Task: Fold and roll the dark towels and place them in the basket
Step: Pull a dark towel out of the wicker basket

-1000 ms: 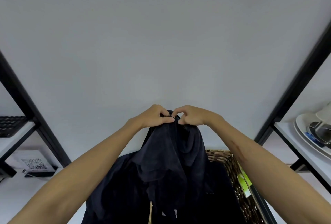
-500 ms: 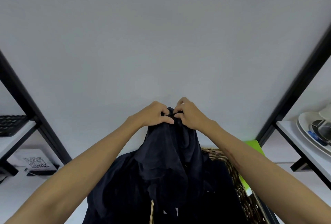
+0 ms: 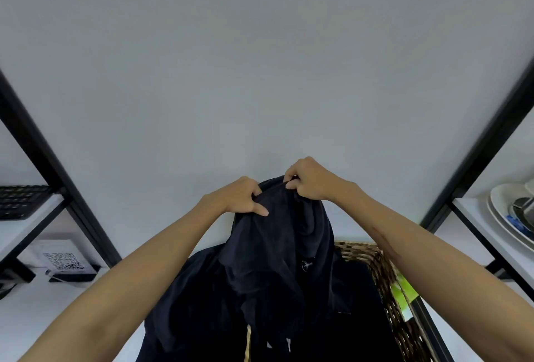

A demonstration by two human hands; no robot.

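- Now that my right hand has slid away from my left hand, fingers of both stay clamped on the dark towel.
- Held above the basket, its top edge is spreading, I judge, for folding.

Both arms come in bare from the lower corners, with no sleeve, cuff or glove on either as far as they show. The forearms are slender and smooth, tapering evenly to narrow wrists. The left hand wears no ring, watch or band; its thumbnail is short and plain, without polish. The right hand is likewise unadorned, the knuckles showing as a soft row of bumps across its back. Along the inner side of the right forearm runs a long thin mark, a slightly raised streak lying lengthwise down the arm. The upper arms and shoulders lie outside the view.
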